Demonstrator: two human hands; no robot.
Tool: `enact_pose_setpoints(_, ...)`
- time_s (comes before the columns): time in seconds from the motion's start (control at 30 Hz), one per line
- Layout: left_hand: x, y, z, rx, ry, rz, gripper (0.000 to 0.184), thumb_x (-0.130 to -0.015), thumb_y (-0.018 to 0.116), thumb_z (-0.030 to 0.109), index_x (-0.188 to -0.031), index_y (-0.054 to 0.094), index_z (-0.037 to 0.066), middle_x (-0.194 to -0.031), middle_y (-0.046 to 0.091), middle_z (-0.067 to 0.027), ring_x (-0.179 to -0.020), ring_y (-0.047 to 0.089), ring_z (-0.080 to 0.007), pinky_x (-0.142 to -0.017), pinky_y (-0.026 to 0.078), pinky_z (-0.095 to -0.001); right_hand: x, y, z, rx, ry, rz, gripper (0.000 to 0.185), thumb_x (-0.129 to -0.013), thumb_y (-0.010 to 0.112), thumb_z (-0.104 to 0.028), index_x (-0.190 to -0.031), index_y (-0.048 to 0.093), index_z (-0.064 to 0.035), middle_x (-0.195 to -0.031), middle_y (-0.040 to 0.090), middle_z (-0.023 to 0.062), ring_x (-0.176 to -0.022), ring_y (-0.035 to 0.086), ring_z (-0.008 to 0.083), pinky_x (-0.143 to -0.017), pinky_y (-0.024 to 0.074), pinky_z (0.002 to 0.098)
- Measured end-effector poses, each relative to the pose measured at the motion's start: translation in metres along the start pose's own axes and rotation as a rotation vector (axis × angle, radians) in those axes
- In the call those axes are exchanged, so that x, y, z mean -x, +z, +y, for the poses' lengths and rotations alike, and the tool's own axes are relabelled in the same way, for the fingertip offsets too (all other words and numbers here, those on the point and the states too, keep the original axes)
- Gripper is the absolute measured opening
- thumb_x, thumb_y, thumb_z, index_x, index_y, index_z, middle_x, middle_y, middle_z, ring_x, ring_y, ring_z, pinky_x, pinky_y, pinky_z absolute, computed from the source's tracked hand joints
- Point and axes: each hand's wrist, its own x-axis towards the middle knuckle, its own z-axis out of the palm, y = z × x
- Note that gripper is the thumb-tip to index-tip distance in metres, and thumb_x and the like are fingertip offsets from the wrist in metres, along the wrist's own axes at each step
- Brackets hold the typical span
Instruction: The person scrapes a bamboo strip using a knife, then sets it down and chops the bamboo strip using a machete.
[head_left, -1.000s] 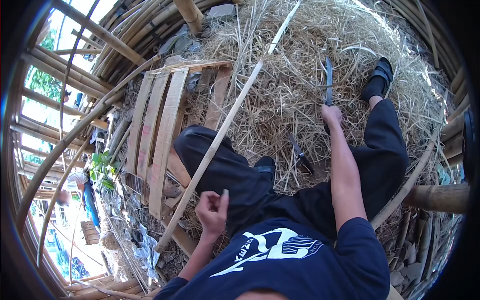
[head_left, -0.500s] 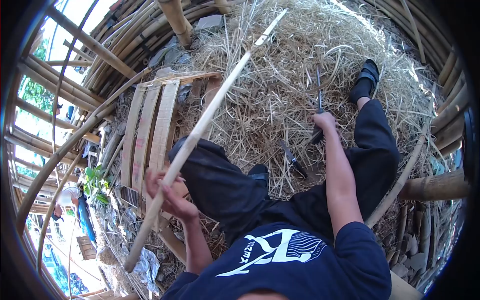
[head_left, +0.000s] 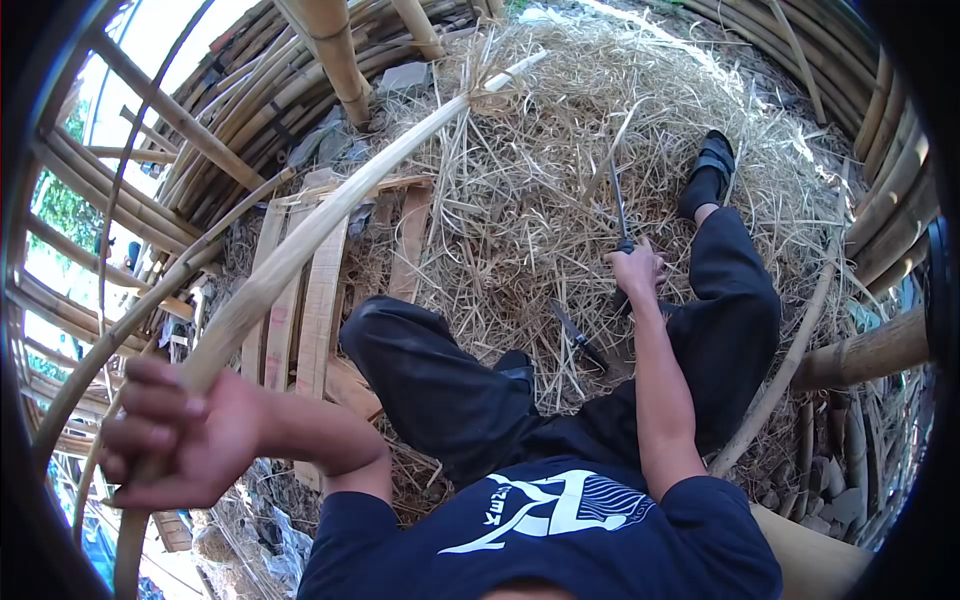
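Observation:
My left hand (head_left: 195, 435) is closed around the lower part of a long pale wooden pole (head_left: 330, 215), at the left of the head view. The pole slants up and away, and its shaved far end lies over the straw. My right hand (head_left: 638, 272) grips the dark handle of a long-bladed knife (head_left: 620, 200), whose thin blade points away over the straw. A second knife (head_left: 582, 338) with a dark handle lies on the ground between my legs, untouched.
Straw-like shavings (head_left: 540, 210) cover the ground ahead. A slatted wooden pallet (head_left: 325, 270) lies left, under the pole. Bamboo posts (head_left: 335, 60) and rails stand around the left and far side. A thick bamboo piece (head_left: 865, 350) juts in from the right.
My left hand has moved left and nearer the camera with the pole, which now slants lower across the view. My right hand keeps the knife, shifted slightly left.

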Motion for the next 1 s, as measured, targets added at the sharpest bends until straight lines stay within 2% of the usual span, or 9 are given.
enact_pose_setpoints(0.3, -0.107, -0.051, 0.041, 0.15, 0.145, 0.135, 0.037, -0.084, 0.038, 0.018, -0.047, 0.04, 0.015, -0.039, 0.033, 0.006, -0.035, 0.036, -0.0056, -0.045, 0.036, -0.0229, 0.009, -0.007, -0.003, -0.235, -0.486, 0.277, 0.03, -0.061, 0.073, -0.019, -0.085, 0.067, -0.0008, -0.141, 0.032, 0.0065, -0.128, 0.026, 0.0368, -0.104, 0.0229, 0.0517)
enact_pose_setpoints(0.37, -0.134, -0.067, 0.052, 0.228, 0.116, -0.219, 0.037, -0.081, 0.038, 0.015, -0.044, 0.036, 0.016, -0.037, 0.033, 0.0051, -0.033, 0.036, -0.006, -0.044, 0.037, -0.0217, 0.009, -0.008, -0.005, -0.272, -0.667, 0.371, 0.027, -0.061, 0.073, -0.019, -0.081, 0.066, -0.0024, -0.141, 0.031, 0.0066, -0.13, 0.023, 0.0366, -0.104, 0.02, 0.0506)
enact_pose_setpoints(0.63, -0.149, -0.033, 0.048, -0.212, 0.243, 0.058, 0.043, -0.087, 0.04, 0.035, -0.048, 0.041, 0.017, -0.036, 0.029, 0.0035, -0.03, 0.032, -0.0093, -0.041, 0.032, -0.0201, 0.012, -0.006, -0.012, -0.218, -0.482, 0.368, 0.024, -0.066, 0.07, -0.025, -0.083, 0.068, -0.0084, -0.133, 0.042, 0.0072, -0.128, 0.028, 0.0345, -0.103, 0.0175, 0.0545)
enact_pose_setpoints(0.77, -0.152, -0.015, 0.039, 0.026, 0.162, -0.088, 0.034, -0.094, 0.039, 0.033, -0.067, 0.045, 0.015, -0.044, 0.031, 0.0045, -0.037, 0.034, -0.0069, -0.038, 0.035, -0.0192, 0.01, -0.004, -0.009, -0.31, -0.477, 0.231, 0.025, -0.068, 0.071, -0.026, -0.085, 0.068, -0.0073, -0.13, 0.043, 0.0057, -0.125, 0.031, 0.0301, -0.101, 0.0185, 0.0521)
enact_pose_setpoints(0.8, -0.153, -0.011, 0.038, 0.103, 0.13, -0.137, 0.031, -0.096, 0.039, 0.033, -0.073, 0.046, 0.014, -0.047, 0.032, 0.0048, -0.039, 0.035, -0.0061, -0.038, 0.037, -0.0188, 0.011, 0.0, -0.012, -0.322, -0.52, 0.396, 0.024, -0.072, 0.071, -0.026, -0.083, 0.066, -0.0048, -0.11, 0.058, 0.0074, -0.106, 0.052, 0.0249, -0.094, 0.0331, 0.0444)
enact_pose_setpoints(0.83, -0.155, -0.008, 0.037, 0.177, 0.098, -0.187, 0.029, -0.099, 0.039, 0.032, -0.079, 0.047, 0.013, -0.049, 0.033, 0.0052, -0.042, 0.036, -0.0052, -0.037, 0.038, -0.0185, 0.011, -0.001, -0.013, -0.321, -0.522, 0.394, 0.024, -0.072, 0.071, -0.026, -0.083, 0.066, -0.0048, -0.11, 0.058, 0.0074, -0.106, 0.052, 0.0249, -0.094, 0.0331, 0.0444)
enact_pose_setpoints(0.9, -0.16, 0.0, 0.033, 0.255, 0.069, -0.237, 0.027, -0.101, 0.038, 0.032, -0.086, 0.048, 0.012, -0.052, 0.033, 0.0055, -0.044, 0.036, -0.0044, -0.036, 0.039, -0.0182, 0.01, -0.003, -0.016, -0.716, -0.368, -0.097, 0.021, -0.077, 0.069, -0.022, -0.08, 0.062, -0.0031, -0.075, 0.064, 0.0065, -0.065, 0.062, 0.0185, -0.069, 0.0474, 0.0327)
enact_pose_setpoints(0.93, -0.165, 0.005, 0.029, 0.294, 0.046, -0.263, 0.034, -0.101, 0.037, 0.035, -0.078, 0.047, 0.012, -0.051, 0.032, 0.0056, -0.041, 0.034, -0.0043, -0.034, 0.037, -0.0179, 0.014, 0.009, -0.018, -0.915, -0.433, -0.041, 0.018, -0.079, 0.069, -0.018, -0.077, 0.059, -0.0027, -0.053, 0.058, 0.0036, -0.039, 0.052, 0.013, -0.044, 0.0429, 0.0256)
enact_pose_setpoints(1.0, -0.166, 0.02, 0.02, 0.362, -0.032, -0.27, 0.045, -0.101, 0.034, 0.04, -0.068, 0.044, 0.012, -0.05, 0.029, 0.0055, -0.039, 0.028, -0.0034, -0.031, 0.033, -0.018, 0.022, 0.009, -0.022, -0.944, -0.427, -0.087, 0.017, -0.08, 0.068, -0.016, -0.075, 0.058, -0.003, -0.055, 0.059, 0.004, -0.039, 0.051, 0.0117, -0.042, 0.0416, 0.0248)
